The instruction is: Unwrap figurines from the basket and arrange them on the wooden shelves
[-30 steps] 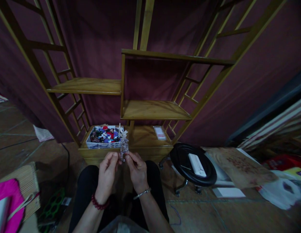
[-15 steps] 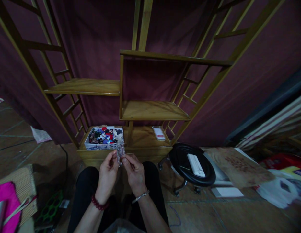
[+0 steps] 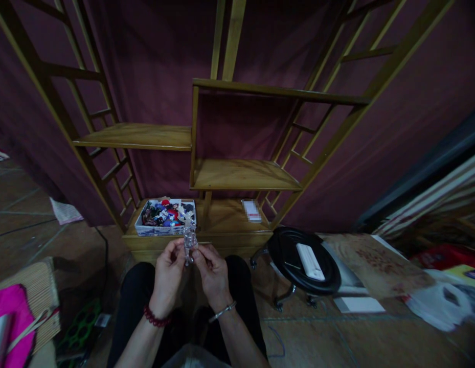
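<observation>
Between my two hands, above my lap, stands a clear glass-like figurine (image 3: 190, 238), held upright; its exact shape is too small to make out. My left hand (image 3: 170, 271) pinches it from the left, with a dark red bead bracelet on that wrist. From the other side my right hand (image 3: 212, 271) grips its lower part between thumb and fingers; a silver bangle sits on this wrist. Just beyond the figurine, a patterned box (image 3: 155, 231) full of small colourful items rests on the bottom shelf, partly covered by the figurine's top.
A wooden shelf unit (image 3: 245, 175) stands in front of me against a dark red curtain. On its bottom board lies a white card (image 3: 251, 210). To the right is a black stool (image 3: 283, 255) bearing a white box (image 3: 310, 261). Plastic bags (image 3: 436, 301) lie farther right.
Both hands keep their hold on the figurine and have barely moved. The view has shifted slightly, so the shelf appears a little farther right.
</observation>
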A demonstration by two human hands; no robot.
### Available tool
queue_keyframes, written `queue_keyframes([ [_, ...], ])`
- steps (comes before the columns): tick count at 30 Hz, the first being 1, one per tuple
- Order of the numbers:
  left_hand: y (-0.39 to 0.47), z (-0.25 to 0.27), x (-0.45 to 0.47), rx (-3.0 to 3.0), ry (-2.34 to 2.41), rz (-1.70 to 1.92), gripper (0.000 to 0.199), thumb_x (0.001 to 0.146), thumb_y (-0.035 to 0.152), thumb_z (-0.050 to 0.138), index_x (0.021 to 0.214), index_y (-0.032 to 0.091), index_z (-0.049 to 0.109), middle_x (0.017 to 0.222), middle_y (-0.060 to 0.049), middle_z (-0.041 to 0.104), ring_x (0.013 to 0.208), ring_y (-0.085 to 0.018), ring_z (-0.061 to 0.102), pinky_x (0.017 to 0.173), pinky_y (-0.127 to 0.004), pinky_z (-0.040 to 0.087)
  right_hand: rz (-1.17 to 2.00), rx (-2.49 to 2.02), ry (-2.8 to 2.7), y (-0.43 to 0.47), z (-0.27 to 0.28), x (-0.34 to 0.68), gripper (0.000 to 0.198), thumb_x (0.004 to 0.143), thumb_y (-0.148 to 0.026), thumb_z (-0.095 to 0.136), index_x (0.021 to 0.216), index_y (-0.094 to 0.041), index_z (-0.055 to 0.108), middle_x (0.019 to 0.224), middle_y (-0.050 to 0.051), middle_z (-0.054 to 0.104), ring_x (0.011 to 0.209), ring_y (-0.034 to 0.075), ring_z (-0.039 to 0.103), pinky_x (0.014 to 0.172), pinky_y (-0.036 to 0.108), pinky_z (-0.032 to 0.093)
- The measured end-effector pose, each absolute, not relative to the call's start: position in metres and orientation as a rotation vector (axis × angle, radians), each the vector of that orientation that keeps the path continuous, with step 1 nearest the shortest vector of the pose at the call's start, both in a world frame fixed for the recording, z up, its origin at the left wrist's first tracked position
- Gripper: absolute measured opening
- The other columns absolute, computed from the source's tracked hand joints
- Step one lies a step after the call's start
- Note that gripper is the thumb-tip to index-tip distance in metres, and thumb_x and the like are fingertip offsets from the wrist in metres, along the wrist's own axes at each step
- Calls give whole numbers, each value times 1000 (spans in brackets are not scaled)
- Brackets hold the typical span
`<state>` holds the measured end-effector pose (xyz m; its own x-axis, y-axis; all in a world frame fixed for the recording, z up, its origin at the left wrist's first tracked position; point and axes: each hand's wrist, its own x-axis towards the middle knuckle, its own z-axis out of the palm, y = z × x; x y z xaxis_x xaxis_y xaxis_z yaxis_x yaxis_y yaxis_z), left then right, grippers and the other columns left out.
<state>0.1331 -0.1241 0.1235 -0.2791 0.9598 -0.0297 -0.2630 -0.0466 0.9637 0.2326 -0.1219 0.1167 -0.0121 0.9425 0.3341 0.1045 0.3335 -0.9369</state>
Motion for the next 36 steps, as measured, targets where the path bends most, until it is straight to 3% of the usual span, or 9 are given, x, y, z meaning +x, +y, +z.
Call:
queue_keyframes([
  [17, -125, 129, 134, 875, 1212, 1507, 28, 65, 30, 62, 87, 15, 57, 71, 1, 58, 56, -7, 48, 55, -19, 40, 889, -1033, -1396, -120, 116, 232, 21, 80, -30, 51, 89, -23, 68, 74, 2, 61, 69, 13, 54, 62, 23, 43],
  [36, -128, 131, 135, 1017, 1349, 1555, 28, 68, 34, 59, 90, 15, 58, 92, -5, 62, 82, -15, 56, 74, -25, 43, 847, -1032, -1358, -120, 116, 235, 18, 79, -28, 53, 85, -23, 69, 72, 2, 60, 69, 13, 53, 61, 24, 43],
])
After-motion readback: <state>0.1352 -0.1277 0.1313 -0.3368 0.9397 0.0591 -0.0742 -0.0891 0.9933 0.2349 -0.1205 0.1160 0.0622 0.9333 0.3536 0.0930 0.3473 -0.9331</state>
